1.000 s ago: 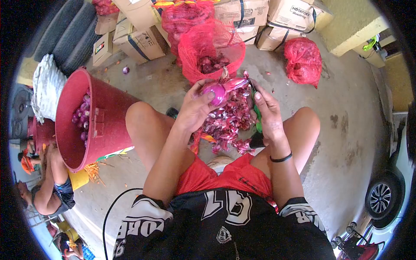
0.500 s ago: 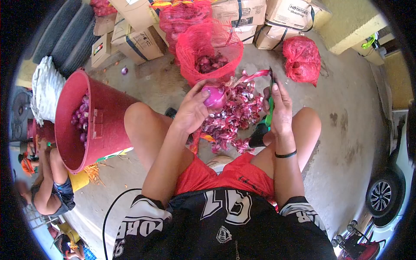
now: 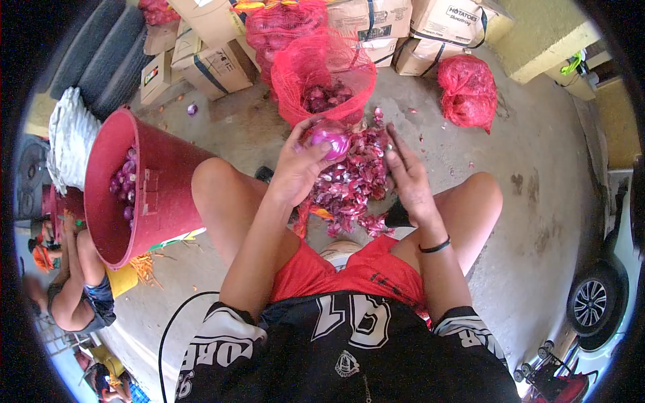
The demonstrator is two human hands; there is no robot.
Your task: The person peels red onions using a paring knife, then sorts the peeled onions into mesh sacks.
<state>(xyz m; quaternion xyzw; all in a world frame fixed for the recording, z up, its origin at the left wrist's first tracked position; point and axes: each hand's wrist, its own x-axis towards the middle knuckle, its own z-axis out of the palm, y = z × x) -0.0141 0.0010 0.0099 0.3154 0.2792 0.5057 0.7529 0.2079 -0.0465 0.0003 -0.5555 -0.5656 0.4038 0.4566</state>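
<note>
My left hand (image 3: 294,166) is wrapped round a peeled, shiny purple onion (image 3: 330,138) above the floor. Just right of the onion, my right hand (image 3: 411,180) is closed on a small green-handled knife, which is mostly hidden by the fingers in this view. Beneath both hands lies a heap of red onion skins (image 3: 353,185). Behind the heap, a red mesh sack (image 3: 289,101) stands open with unpeeled onions (image 3: 328,98) inside.
A large red tub (image 3: 175,181) with purple onions stands at the left. Cardboard boxes (image 3: 218,67), tyres (image 3: 97,60) and a tied red bag (image 3: 468,92) are further back. Another person (image 3: 70,289) sits at the far left. A car wheel (image 3: 592,303) is at the right.
My right hand has moved left, closer to the onion, and its knife's green handle no longer shows. The long strip of skin by the blade is gone. The onion has turned slightly.
</note>
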